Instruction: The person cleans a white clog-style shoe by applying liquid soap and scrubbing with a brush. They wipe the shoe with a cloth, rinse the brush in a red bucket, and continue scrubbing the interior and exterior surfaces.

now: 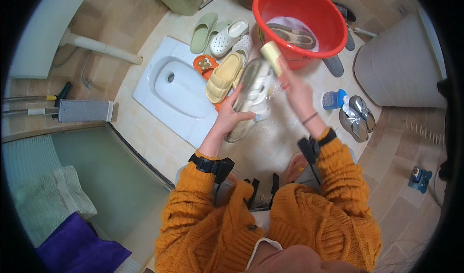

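In my left hand [233, 114] is a shoe [248, 88] with a grey-brown sole and white upper, tilted on its side over the wet tile floor. My right hand [297, 91] grips a pale yellow block-shaped object [272, 56], probably a scrub brush; motion blur hides its details. The block is close to the shoe's toe end; I cannot tell whether they touch. Just beyond, a red plastic basin [301, 12] holds a pair of dark-soled shoes [291, 35] in sudsy water.
Left of the shoe are yellow slippers [224, 77], white clogs [229, 38], green slippers [203, 33] and a squat toilet [148, 88]. A blue bottle [332, 100] and silver bow shoes [357, 119] stand at right, near a washing machine [398, 62]. A flat mop [85, 110] lies left.
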Available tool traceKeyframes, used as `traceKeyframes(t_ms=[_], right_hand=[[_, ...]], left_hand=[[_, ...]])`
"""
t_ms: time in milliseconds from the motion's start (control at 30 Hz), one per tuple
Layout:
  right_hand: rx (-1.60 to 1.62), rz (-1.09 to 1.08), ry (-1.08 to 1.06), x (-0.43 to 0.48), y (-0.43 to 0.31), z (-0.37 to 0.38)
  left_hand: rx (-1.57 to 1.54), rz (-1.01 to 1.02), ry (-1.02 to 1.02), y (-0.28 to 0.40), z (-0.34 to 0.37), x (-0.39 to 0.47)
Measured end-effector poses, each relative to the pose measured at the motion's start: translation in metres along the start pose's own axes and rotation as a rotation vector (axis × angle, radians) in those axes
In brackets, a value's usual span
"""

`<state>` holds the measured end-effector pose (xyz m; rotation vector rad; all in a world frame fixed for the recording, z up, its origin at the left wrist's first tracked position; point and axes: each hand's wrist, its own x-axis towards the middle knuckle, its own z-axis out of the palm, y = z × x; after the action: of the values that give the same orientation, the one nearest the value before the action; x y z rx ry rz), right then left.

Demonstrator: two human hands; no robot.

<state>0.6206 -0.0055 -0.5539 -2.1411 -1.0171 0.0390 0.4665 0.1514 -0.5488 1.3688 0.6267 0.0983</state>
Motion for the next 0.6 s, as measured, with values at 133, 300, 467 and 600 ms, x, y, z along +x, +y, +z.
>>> traceKeyframes(t_ms=[133,300,467,600], right_hand=[[-0.304,-0.206,-0.114,-0.024,0.029,0.026],[-0.246,-0.213,-0.135,-0.04,0.019,0.027],[-0.284,-0.059,-0.151,-0.013,-0.004,0.003],[-0.453,-0.152,-0.27,-0.01,-0.013,0.003]], left_hand=[[-0.111,-0.02,-0.004,-0.008,0.0,0.001],[0.12,0.133,0.051,-0.01,0.002,0.0],[1.186,0.504,0.482,-0.005,0.006,-0.004],[1.253,0.449,0.477,-0.007,0.013,-0.006]])
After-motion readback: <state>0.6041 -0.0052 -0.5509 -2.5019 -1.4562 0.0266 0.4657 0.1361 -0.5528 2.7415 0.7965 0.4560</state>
